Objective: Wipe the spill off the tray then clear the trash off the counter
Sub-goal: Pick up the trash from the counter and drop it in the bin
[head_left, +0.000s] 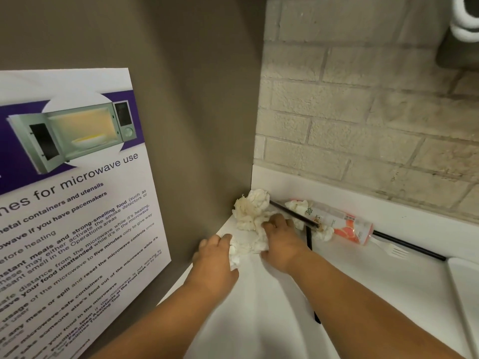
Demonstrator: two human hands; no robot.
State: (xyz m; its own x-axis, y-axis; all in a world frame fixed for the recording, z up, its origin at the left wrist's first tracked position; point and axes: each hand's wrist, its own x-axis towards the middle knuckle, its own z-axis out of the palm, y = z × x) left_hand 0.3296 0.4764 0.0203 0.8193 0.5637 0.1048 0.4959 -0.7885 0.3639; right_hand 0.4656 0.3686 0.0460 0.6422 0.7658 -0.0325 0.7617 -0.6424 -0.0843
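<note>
Currently, both hands work in the back corner of the white counter, at about 12 o'clock from the person. The left hand has its fingers curled round a crumpled white paper, grasping it against the counter. The right hand lies just beside it at 3 o'clock, its fingers bent down onto a stained paper wad and clenched on its near edge. That wad sits in the corner, touching the grey side panel. At 3 o'clock from the wad, a clear bottle with an orange label lies on its side along the backsplash, with smaller paper scraps around its neck end. One black straw lies tilted across those scraps; a second black straw extends from behind the bottle base toward 4 o'clock. A white plastic fork lies just beside the bottle base. The tray shows only its rim at the frame's 4 o'clock edge. A microwave-use poster hangs on the panel at 9 o'clock.
</note>
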